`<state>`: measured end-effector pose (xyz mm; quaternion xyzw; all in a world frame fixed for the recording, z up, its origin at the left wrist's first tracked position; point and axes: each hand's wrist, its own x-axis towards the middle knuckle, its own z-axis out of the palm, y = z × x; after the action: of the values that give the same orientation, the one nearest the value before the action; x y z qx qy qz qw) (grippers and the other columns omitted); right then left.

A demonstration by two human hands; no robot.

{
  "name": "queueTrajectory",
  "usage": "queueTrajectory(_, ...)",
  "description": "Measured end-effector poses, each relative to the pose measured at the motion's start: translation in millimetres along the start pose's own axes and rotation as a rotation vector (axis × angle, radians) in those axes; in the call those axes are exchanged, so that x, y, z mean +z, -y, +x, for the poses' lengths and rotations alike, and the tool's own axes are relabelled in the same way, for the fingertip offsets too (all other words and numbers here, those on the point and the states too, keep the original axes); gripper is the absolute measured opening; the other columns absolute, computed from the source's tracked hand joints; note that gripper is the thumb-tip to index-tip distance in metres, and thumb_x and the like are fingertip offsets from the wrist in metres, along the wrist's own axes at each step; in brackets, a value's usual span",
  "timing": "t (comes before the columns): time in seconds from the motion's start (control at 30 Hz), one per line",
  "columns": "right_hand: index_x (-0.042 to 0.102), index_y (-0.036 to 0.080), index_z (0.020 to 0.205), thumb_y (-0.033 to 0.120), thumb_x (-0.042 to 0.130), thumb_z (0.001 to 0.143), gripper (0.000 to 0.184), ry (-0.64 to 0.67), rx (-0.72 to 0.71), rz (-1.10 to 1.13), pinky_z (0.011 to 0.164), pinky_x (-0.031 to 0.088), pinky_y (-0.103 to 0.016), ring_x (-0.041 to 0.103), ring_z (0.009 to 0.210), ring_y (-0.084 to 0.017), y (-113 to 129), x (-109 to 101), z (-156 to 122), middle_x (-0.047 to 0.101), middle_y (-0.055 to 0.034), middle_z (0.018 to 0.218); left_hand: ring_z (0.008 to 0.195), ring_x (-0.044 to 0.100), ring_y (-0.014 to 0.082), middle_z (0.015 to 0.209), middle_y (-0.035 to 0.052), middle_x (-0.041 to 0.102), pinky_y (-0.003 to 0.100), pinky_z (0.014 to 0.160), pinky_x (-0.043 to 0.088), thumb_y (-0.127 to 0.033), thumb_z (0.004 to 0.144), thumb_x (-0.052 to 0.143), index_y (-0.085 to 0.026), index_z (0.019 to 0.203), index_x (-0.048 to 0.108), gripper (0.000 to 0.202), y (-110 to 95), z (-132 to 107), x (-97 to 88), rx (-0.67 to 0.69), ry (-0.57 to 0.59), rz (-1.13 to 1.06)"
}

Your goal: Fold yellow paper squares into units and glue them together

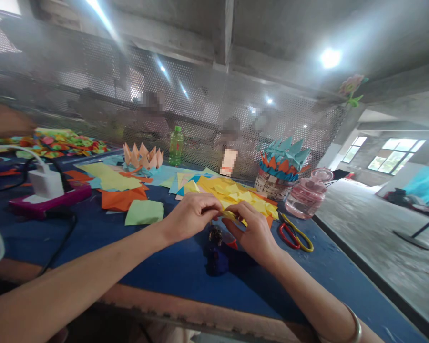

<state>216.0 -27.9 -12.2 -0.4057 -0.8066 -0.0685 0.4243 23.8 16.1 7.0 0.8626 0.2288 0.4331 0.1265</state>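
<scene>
Between the fingertips of both hands is a small folded piece of yellow paper (229, 215), held above the blue table. My left hand (191, 215) pinches its left end, and my right hand (252, 228) grips the other end with bent fingers. Just beyond them spreads a heap of yellow folded papers (250, 195). Below the hands stands a dark blue bottle (216, 259) with a blackened top, partly in shadow. A bit of red (232, 244) shows beside it, too small to name. Red and yellow handled scissors (296, 233) lie right of my right hand.
A pink water bottle (305, 197) and a container with layered paper points (277, 181) stand at the right edge. Leftward are a green paper square (145, 212), a purple power strip (50, 197) with cables, a peach paper crown shape (143, 157) and a green bottle (176, 146). Another person's hand (7, 121) is far left.
</scene>
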Motion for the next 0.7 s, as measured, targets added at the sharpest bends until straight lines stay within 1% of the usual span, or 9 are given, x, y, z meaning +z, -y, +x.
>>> queueTrajectory(0.1,0.062,0.016,0.101,0.016,0.07,0.084,0.019,-0.008,0.018,-0.003,0.065,0.046,-0.024,0.057,0.071,-0.015,-0.2,-0.2,-0.9,0.061,-0.0029,0.083,0.081,0.067,0.0152,0.086,0.0042,0.073,0.023,0.074,0.05,0.004,0.078,0.062,-0.014,0.079,0.067,0.018,0.7,0.0,0.6,0.005,-0.007,-0.026)
queueTrajectory(0.17,0.063,0.017,0.098,0.017,0.069,0.084,0.015,-0.012,0.016,-0.004,0.064,0.045,-0.024,0.056,0.07,-0.015,-0.5,0.1,-1.0,0.06,-0.0024,0.081,0.085,0.067,0.0163,0.089,0.0053,0.073,0.024,0.076,0.051,0.003,0.079,0.06,-0.014,0.079,0.066,0.017,0.8,-0.4,0.7,0.005,-0.001,-0.042)
queueTrajectory(0.27,0.062,0.018,0.087,0.017,0.066,0.086,0.004,-0.024,0.0,-0.004,0.062,0.044,-0.024,0.055,0.068,-0.014,-0.9,0.7,-0.1,0.058,-0.0015,0.077,0.078,0.068,0.0156,0.087,0.0058,0.072,0.024,0.071,0.052,0.0,0.08,0.058,-0.014,0.077,0.065,0.016,1.3,-1.4,1.0,-0.009,0.012,-0.061)
queueTrajectory(0.37,0.06,0.018,0.08,0.017,0.063,0.088,0.009,-0.039,-0.02,-0.001,0.06,0.043,-0.023,0.053,0.066,-0.014,-1.0,1.3,1.1,0.056,-0.0008,0.074,0.069,0.067,0.0138,0.086,0.0058,0.071,0.022,0.064,0.053,-0.003,0.081,0.057,-0.013,0.077,0.064,0.013,2.8,-2.8,2.5,-0.036,0.026,-0.084)
queueTrajectory(0.47,0.058,0.019,0.076,0.017,0.062,0.089,0.013,-0.049,-0.032,0.0,0.059,0.041,-0.023,0.052,0.064,-0.013,-0.9,1.7,1.8,0.055,-0.0003,0.072,0.068,0.069,0.0139,0.085,0.0052,0.071,0.021,0.063,0.055,-0.006,0.083,0.056,-0.013,0.086,0.065,0.012,4.1,-4.2,4.7,-0.069,0.043,-0.11)
queueTrajectory(0.57,0.057,0.019,0.076,0.016,0.061,0.089,0.014,-0.049,-0.039,-0.001,0.059,0.041,-0.023,0.051,0.064,-0.013,-0.2,1.7,2.0,0.054,-0.0001,0.071,0.073,0.071,0.0144,0.093,0.0065,0.073,0.022,0.065,0.057,-0.007,0.083,0.055,-0.013,0.1,0.067,0.022,2.2,-4.9,5.0,-0.092,0.059,-0.129)
queueTrajectory(0.63,0.058,0.018,0.076,0.016,0.061,0.088,0.013,-0.045,-0.04,-0.001,0.058,0.04,-0.023,0.051,0.064,-0.013,0.5,1.5,2.0,0.053,0.0001,0.071,0.075,0.071,0.0147,0.096,0.0073,0.073,0.022,0.066,0.057,-0.009,0.082,0.055,-0.012,0.103,0.067,0.024,-1.2,-5.0,3.4,-0.089,0.074,-0.131)
queueTrajectory(0.7,0.058,0.019,0.076,0.016,0.061,0.088,0.013,-0.041,-0.036,-0.002,0.058,0.04,-0.023,0.051,0.064,-0.013,1.3,1.1,1.8,0.053,0.0003,0.07,0.072,0.071,0.0148,0.092,0.0072,0.073,0.022,0.063,0.056,-0.01,0.081,0.056,-0.011,0.103,0.068,0.024,-4.9,-4.7,1.0,-0.08,0.094,-0.126)
